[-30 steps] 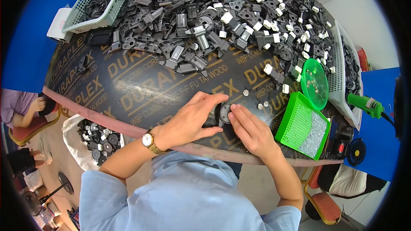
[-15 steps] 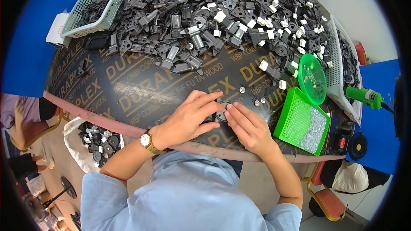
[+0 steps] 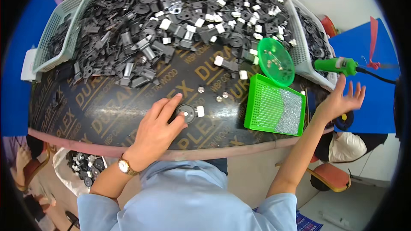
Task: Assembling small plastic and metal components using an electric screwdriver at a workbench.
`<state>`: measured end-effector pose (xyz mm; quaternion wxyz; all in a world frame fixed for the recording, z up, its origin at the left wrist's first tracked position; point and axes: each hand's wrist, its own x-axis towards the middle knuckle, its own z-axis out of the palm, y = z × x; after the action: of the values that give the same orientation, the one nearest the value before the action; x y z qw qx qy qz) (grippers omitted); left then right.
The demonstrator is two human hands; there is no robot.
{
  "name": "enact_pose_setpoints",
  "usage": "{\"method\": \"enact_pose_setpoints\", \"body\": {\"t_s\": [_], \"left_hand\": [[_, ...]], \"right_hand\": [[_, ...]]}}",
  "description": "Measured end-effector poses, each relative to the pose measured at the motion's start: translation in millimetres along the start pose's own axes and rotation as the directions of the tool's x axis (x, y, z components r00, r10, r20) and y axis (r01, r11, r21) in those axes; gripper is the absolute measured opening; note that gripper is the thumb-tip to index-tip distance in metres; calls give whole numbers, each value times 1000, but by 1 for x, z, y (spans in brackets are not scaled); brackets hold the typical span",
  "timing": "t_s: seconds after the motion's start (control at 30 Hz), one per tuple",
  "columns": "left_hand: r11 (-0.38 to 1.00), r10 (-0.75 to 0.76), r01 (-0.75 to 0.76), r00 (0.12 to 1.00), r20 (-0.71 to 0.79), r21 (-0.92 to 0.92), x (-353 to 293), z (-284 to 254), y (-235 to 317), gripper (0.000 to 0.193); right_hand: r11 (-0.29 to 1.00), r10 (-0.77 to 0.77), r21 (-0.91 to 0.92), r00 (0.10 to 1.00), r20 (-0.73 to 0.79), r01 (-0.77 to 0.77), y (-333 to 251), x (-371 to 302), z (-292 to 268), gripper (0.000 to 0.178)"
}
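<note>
My left hand [image 3: 157,124] rests on the table with thumb and fingers around the left side of a round black plastic wheel part [image 3: 188,114]. A white block [image 3: 200,111] juts from the part's right side. My right hand [image 3: 340,102] is raised at the right, fingers spread and nothing in it, just below a green power screwdriver [image 3: 336,65] with a black cable. Small round metal pieces [image 3: 222,97] lie on the table beyond the part.
A green perforated tray [image 3: 264,110] holds many small screws, with a round green sieve [image 3: 286,75] of metal pieces behind it. A big heap of black and white plastic parts [image 3: 141,30] covers the far table, between a left basket [image 3: 72,30] and a right basket [image 3: 299,38].
My right hand has left the wheel part and swung far right toward the screwdriver, opening. My left hand stays at the part. The view has shifted to the right.
</note>
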<state>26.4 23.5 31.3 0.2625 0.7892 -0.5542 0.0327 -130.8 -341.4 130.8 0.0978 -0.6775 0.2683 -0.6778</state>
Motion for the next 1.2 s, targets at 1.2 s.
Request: {"method": "enact_pose_setpoints", "body": {"t_s": [1.2], "left_hand": [[978, 61, -33, 990, 130, -205, 13, 10, -5, 34]], "right_hand": [[646, 121, 546, 778, 617, -534, -52, -79, -44, 67]]}}
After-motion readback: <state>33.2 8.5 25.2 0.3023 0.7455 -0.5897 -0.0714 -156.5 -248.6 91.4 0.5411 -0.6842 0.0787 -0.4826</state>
